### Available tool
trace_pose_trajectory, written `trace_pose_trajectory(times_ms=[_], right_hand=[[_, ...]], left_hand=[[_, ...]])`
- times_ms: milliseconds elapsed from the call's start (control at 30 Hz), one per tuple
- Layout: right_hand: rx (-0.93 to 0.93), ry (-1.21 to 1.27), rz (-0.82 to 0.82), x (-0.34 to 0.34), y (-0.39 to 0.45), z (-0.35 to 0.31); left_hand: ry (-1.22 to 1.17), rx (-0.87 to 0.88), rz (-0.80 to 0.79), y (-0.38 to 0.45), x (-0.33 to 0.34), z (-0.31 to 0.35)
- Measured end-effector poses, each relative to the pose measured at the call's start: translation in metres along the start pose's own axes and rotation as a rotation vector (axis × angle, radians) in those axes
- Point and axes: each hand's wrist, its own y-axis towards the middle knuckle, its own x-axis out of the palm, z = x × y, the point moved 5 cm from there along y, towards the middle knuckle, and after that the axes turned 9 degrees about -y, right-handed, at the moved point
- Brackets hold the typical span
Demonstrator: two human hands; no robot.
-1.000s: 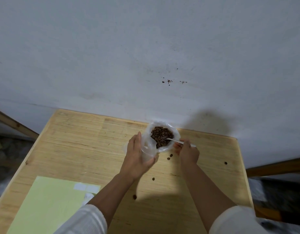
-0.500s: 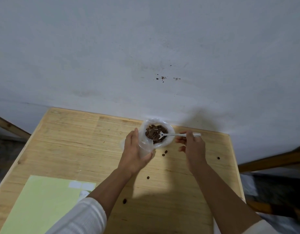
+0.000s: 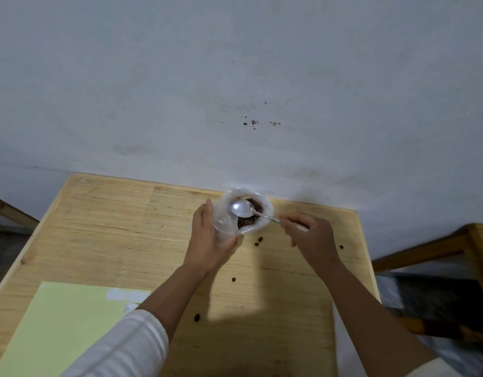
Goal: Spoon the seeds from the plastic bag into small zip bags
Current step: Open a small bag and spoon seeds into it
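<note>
Head view: spoon poised over the seed bag

Head camera looks down on both hands at the far edge of the table [image 3: 104, 229]. Curled around a small clear zip bag [image 3: 226, 230], the left hand [image 3: 207, 242] has its thumb on the near side and its fingers wrapped behind; the bag's mouth is at the top of the fist. The forearm runs back toward the body in a white ribbed sleeve [image 3: 120, 346]. Just past the left fingertips, and touching the small bag, sits the plastic bag [image 3: 265, 210] with its rim rolled open and brown seeds [image 3: 248, 220] inside. The right hand [image 3: 309, 238] pinches the handle end of a metal spoon [image 3: 241, 208], fingers bent and knuckles up, wrist tilted left. Reaching left from that hand, the spoon's bowl is face up and bare, over the seeds. Loose seeds [image 3: 259, 241] lie on the table between and behind the hands. A pale green sheet [image 3: 58, 330] lies beside the left forearm.
</note>
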Motion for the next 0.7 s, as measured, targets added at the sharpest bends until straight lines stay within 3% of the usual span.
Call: trace_pose_trajectory(times_ms=[100,167,300,433,700], right_hand=[[0.019,-0.099,-0.049,0.002,-0.011,0.012],[0.099,-0.040,-0.039,0.002,-0.016,0.024],[0.337,0.192,0.132,-0.001,-0.025,0.060],[0.541,0.236,0.309,-0.001,-0.032,0.093],[0.650,0.115,0.361,0.006,-0.015,0.120]], left_hand=[[-0.015,0.018,0.011,-0.002,0.000,0.004],[-0.014,0.036,0.011,-0.004,0.001,0.006],[-0.003,0.040,0.010,-0.010,0.000,0.009],[-0.015,0.035,0.015,-0.020,0.000,0.012],[0.011,0.017,0.014,-0.030,0.004,0.010]])
